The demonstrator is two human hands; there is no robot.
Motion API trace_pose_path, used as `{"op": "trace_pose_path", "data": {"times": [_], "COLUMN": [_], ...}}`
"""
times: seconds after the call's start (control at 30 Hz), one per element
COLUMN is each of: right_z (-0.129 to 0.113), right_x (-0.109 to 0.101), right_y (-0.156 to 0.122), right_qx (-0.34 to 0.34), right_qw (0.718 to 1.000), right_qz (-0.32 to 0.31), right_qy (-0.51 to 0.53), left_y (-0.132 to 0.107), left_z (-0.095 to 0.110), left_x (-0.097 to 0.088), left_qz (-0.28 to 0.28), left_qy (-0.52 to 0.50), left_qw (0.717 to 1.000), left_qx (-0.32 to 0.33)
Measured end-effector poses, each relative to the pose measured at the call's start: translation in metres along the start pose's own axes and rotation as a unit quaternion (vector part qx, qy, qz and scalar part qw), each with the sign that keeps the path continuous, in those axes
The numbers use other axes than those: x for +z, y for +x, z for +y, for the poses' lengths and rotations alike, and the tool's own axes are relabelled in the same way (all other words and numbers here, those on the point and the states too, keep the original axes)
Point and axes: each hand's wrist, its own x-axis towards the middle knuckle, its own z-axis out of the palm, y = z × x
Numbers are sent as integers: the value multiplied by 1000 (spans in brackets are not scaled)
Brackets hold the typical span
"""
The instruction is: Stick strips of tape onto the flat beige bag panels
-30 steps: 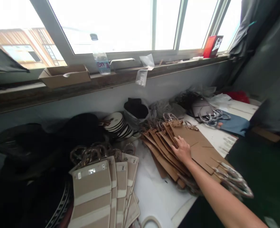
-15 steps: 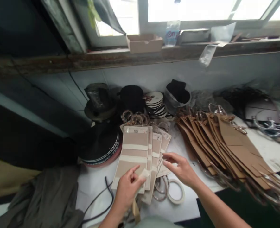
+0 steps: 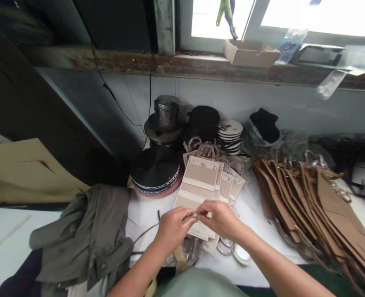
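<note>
Both hands meet over the near end of a fanned stack of beige bag panels [image 3: 215, 185], which lies on the white table [image 3: 142, 212] straight ahead of the person; the left hand [image 3: 173, 227] and the right hand [image 3: 221, 218] are each narrowed to a pinch, fingertips almost touching one another at the near edge of the top panel [image 3: 199, 177]; whether a small pale strip sits between the fingertips as well cannot be told. The top panel looks light, flat and fairly stiff, like covered card, with paler bands across it and ring handles [image 3: 205, 149] at its far end; it would likely slide off its neighbours easily, so an edge or a corner is the sound place to grip, not the loose rings. The panel runs away from the hands toward the wall, its near edge under the fingers. Just left of the stack sits a black ribbon reel [image 3: 154, 167]; a grey-green jacket [image 3: 86, 235] lies further left; a spread of brown card pieces [image 3: 297, 202] lies to the right, apart from the hands; a white tape ring [image 3: 241, 255] rests under the right wrist.
</note>
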Motion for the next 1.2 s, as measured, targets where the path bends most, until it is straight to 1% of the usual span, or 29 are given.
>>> {"op": "trace_pose_path", "data": {"times": [0.07, 0.17, 0.23, 0.33, 0.43, 0.53, 0.57, 0.6, 0.67, 0.73, 0.77, 0.83, 0.93, 1.07, 1.2], "right_z": [5, 13, 19, 31, 55, 95, 110, 123, 146, 161, 167, 177, 195, 221, 231], "right_x": [-4, -12, -17, -21, -25, -37, -44, -51, -66, -75, -77, -74, -59, -39, -32], "right_y": [1, 2, 2, 3, 12, 33, 43, 54, 76, 97, 106, 122, 136, 140, 140], "right_qx": [-11, -32, -43, -36, -16, 41, 67, 92, 127, 139, 139, 143, 148, 126, 100], "right_qw": [999, 997, 996, 997, 998, 990, 982, 973, 957, 953, 953, 953, 951, 945, 938], "right_qz": [-6, -1, 12, 29, 55, 120, 142, 160, 193, 211, 214, 221, 241, 292, 330], "right_qy": [-39, -71, -76, -59, -22, 64, 103, 140, 174, 168, 162, 152, 125, 76, 39], "left_y": [1, 5, 9, 18, 24, 28, 30, 32, 38, 46, 50, 58, 66, 69, 66], "left_z": [7, 20, 27, 33, 36, 36, 35, 32, 22, 8, 0, -14, -29, -43, -55], "left_x": [4, 12, 20, 32, 45, 58, 62, 66, 75, 82, 86, 91, 94, 97, 102], "left_qz": [9, 47, 61, 59, 74, 50, 42, 41, 55, 68, 65, 49, 34, 23, 24], "left_qy": [37, 98, 136, 164, 159, 121, 93, 57, -29, -105, -134, -183, -245, -286, -307], "left_qw": [999, 993, 985, 977, 975, 982, 988, 993, 998, 986, 976, 957, 934, 918, 904], "left_qx": [19, 49, 83, 119, 136, 136, 120, 90, -5, -112, -157, -220, -258, -275, -298]}}
